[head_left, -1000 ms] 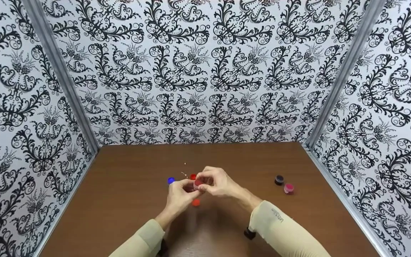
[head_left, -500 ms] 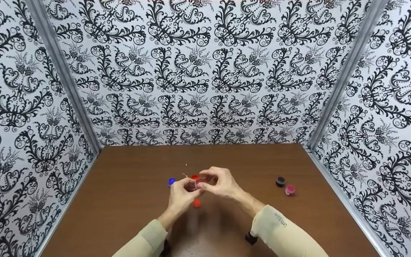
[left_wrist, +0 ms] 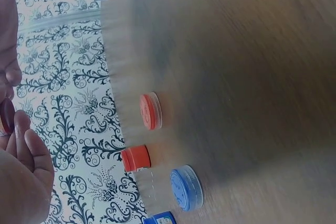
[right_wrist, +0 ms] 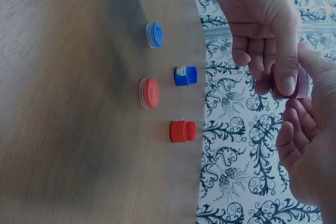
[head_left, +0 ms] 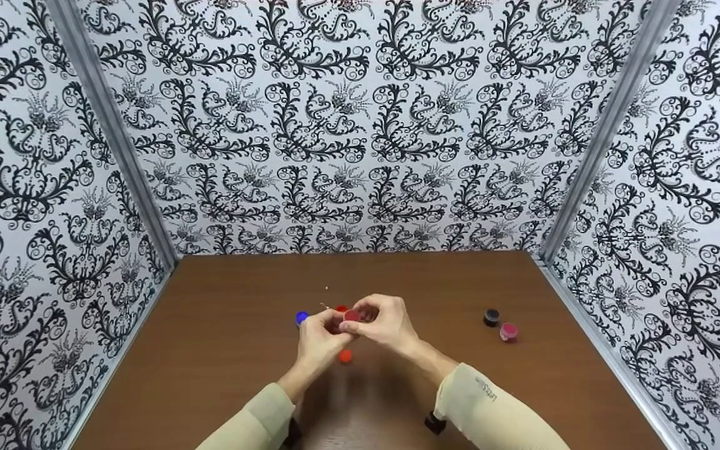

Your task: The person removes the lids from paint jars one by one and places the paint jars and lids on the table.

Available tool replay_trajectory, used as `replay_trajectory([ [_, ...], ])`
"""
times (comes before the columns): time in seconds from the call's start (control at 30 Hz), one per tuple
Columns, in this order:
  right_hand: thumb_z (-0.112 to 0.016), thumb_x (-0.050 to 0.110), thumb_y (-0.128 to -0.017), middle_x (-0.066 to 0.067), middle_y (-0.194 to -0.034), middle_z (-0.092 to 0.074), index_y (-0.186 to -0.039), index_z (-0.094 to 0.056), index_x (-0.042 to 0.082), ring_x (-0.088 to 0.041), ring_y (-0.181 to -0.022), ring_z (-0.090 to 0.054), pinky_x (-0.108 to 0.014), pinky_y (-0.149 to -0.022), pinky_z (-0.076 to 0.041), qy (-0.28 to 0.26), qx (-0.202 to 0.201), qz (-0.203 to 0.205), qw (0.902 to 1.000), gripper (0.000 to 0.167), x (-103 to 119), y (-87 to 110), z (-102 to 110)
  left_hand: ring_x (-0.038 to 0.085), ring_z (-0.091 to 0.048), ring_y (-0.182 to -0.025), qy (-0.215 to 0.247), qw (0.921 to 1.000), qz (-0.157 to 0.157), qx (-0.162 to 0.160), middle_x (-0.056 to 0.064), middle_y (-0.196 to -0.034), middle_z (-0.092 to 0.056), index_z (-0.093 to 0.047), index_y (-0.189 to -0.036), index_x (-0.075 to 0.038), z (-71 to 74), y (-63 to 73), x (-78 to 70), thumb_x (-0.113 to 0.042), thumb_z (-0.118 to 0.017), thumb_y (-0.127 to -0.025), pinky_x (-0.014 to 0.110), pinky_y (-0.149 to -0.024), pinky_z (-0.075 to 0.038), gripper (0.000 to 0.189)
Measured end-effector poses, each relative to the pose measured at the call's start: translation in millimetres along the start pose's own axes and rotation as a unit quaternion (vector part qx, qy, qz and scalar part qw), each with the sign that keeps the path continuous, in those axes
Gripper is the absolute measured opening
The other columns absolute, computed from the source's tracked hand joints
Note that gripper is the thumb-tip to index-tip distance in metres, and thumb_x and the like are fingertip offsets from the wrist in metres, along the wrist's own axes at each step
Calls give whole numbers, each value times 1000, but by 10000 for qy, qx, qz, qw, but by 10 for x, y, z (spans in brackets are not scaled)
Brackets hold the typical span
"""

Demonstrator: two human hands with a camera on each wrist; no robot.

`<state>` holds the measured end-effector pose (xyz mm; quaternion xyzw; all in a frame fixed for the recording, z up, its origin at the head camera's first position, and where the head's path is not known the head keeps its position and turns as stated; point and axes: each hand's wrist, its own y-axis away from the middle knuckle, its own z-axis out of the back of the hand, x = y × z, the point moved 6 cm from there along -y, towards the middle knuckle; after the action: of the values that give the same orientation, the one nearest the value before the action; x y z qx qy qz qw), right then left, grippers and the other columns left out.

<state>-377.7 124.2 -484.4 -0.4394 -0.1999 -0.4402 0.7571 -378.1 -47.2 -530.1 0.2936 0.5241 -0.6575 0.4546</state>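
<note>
In the head view, both hands meet above the middle of the table round a small dark red paint jar (head_left: 351, 316). Its clear ridged rim (right_wrist: 303, 82) shows in the right wrist view. The left hand (head_left: 322, 340) pinches the jar with its thumb laid along the side. From the other side, the right hand (head_left: 388, 322) grips it by the ridged part. Below them on the table are an open red jar (right_wrist: 182, 131), an open blue jar (right_wrist: 185, 75), a red lid (right_wrist: 149, 93) and a blue lid (right_wrist: 155, 35). Fingers partly hide the held jar.
A black jar (head_left: 491, 317) and a pink jar (head_left: 509, 332) stand to the right on the brown table (head_left: 229, 281). Patterned panels (head_left: 360, 156) enclose the back and sides. Small light specks lie behind the left hand.
The right fingers have shifted slightly round the dark red jar, which has tilted a little. Both hands stay in about the same place; the loose jars and lids have not moved.
</note>
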Motion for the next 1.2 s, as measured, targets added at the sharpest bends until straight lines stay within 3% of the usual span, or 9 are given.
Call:
replay_trajectory([
  [0.23,-99,28,-87,-9,-85,-81,-99,-87,7,-11,-73,-70,-20,-68,-58,115,218,493,9985,27,52,7,-1,1,-66,-69,67,9999,-12,129,6,-79,-81,-84,-90,-10,-2,22,1,-17,-101,-80,15,-67,-56,21],
  [0.43,-90,17,-92,-14,-97,-76,-111,-88,6,-22,-86,-71,-32,-74,-63,98,918,945,9912,22,69,3,-20,-1,-69,-70,169,9993,-20,332,5,-81,-84,-86,-91,-11,-10,32,28,-19,-101,-81,17,-69,-60,20],
  [0.6,-83,5,-95,-21,-110,-73,-122,-84,0,-14,-92,-70,-37,-78,-67,-467,1493,806,9844,28,25,-1,-40,-1,-71,-71,346,9982,-59,476,6,-84,-85,-86,-93,-10,-27,31,29,-19,-101,-82,18,-71,-61,21],
  [0.73,-81,3,-96,-24,-111,-71,-126,-83,-2,-7,-92,-68,-29,-79,-65,-653,1639,710,9818,30,-2,7,-54,-1,-73,-74,413,9975,17,573,6,-87,-85,-86,-94,-11,-39,36,50,-18,-101,-83,18,-73,-62,21],
  [0.83,-82,3,-95,-24,-110,-72,-128,-82,-3,-9,-90,-70,-25,-78,-64,-698,1577,660,9828,33,-8,17,-63,0,-74,-75,460,9970,69,619,7,-88,-86,-86,-96,-10,-42,43,65,-17,-100,-84,19,-73,-62,20],
  [0.97,-87,13,-94,-20,-106,-78,-128,-81,0,-13,-86,-73,-31,-77,-66,-633,1109,422,9909,36,-11,10,-44,3,-75,-75,473,9971,165,569,8,-88,-86,-86,-98,-10,-35,45,63,-19,-100,-84,19,-74,-63,21],
  [1.07,-93,22,-92,-18,-101,-82,-120,-83,4,-10,-82,-73,-32,-76,-66,-553,597,124,9966,35,-24,-3,-12,5,-75,-75,460,9975,238,485,7,-87,-85,-86,-98,-10,-16,49,54,-20,-101,-83,19,-74,-63,23],
  [1.2,-100,28,-85,-15,-92,-82,-104,-81,5,-6,-75,-69,-23,-71,-60,-384,164,-184,9990,36,-53,-1,5,5,-74,-73,398,9982,223,381,7,-85,-85,-86,-96,-11,15,47,49,-19,-101,-82,19,-71,-61,23],
])
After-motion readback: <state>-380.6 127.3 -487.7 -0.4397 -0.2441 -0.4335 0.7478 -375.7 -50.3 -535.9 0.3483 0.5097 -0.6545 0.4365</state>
